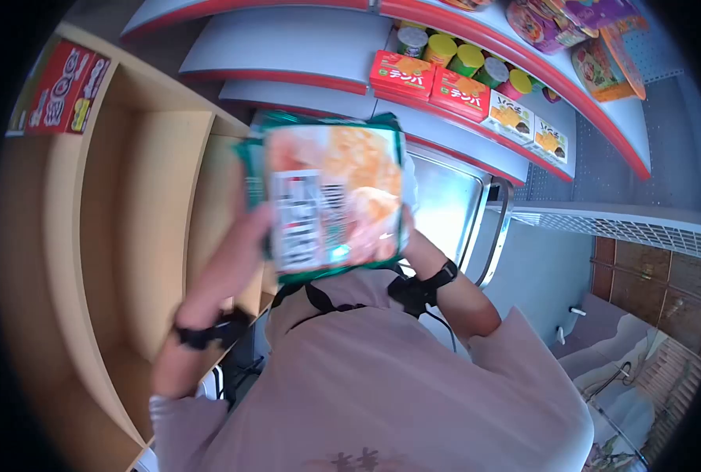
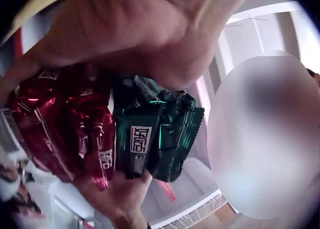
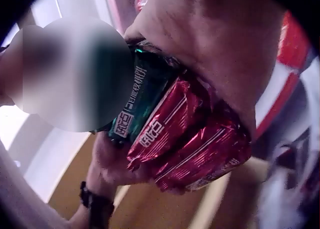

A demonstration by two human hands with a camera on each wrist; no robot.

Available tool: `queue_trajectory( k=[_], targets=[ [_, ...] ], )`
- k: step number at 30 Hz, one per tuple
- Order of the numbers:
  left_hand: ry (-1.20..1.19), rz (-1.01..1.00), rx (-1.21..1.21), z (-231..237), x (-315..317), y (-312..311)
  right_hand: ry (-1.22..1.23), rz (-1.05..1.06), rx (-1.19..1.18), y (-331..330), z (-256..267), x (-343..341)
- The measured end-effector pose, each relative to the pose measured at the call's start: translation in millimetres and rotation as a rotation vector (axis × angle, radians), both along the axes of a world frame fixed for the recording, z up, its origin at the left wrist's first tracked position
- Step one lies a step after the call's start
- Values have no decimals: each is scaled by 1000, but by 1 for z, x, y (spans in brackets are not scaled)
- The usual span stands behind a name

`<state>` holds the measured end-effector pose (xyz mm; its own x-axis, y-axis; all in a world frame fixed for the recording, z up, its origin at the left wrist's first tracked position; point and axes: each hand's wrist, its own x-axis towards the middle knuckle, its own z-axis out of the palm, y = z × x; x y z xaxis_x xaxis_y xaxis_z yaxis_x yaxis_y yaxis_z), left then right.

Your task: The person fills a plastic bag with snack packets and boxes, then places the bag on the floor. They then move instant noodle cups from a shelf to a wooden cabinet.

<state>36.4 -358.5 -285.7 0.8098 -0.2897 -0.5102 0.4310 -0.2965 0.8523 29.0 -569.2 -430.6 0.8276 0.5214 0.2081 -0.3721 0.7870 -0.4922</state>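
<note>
Both hands hold a stack of shiny foil food packets between them in front of the chest. In the head view the top one is a green packet [image 1: 338, 197] with a food picture and large white lettering, slightly blurred. The left hand [image 1: 248, 236] grips the stack's left side, and the right hand [image 1: 413, 236] grips its right side. Beneath the green, the left wrist view shows red packets [image 2: 90, 124] pressed against the green packets [image 2: 157, 134]. The right wrist view has the same red packets [image 3: 195, 134], with the right hand [image 3: 215, 49] curled over one end.
A wooden shelf unit [image 1: 142, 197] stands at the left, with a red box [image 1: 63, 88] on top. White shelves with red edges [image 1: 287, 79] curve ahead, carrying red boxes [image 1: 401, 75], canisters [image 1: 441, 49] and cup noodles [image 1: 606, 67]. A metal tray [image 1: 448, 197] lies behind the packets.
</note>
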Motion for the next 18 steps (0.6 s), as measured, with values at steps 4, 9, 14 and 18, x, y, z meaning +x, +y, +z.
queue_trajectory(
  k=[4, 9, 14, 18],
  targets=[
    [-233, 40, -308, -158, -7, -89, 287, -131, -73, -116, -122, -42],
    [-33, 148, -429, -292, -37, -82, 496, -101, -553, -115, -116, -29],
    [285, 351, -463, -278, -40, -3, 454, 7, -354, -33, -151, -9],
    [-82, 343, -169, -280, -35, 12, 590, 106, -473, 7, -214, 3]
  ],
)
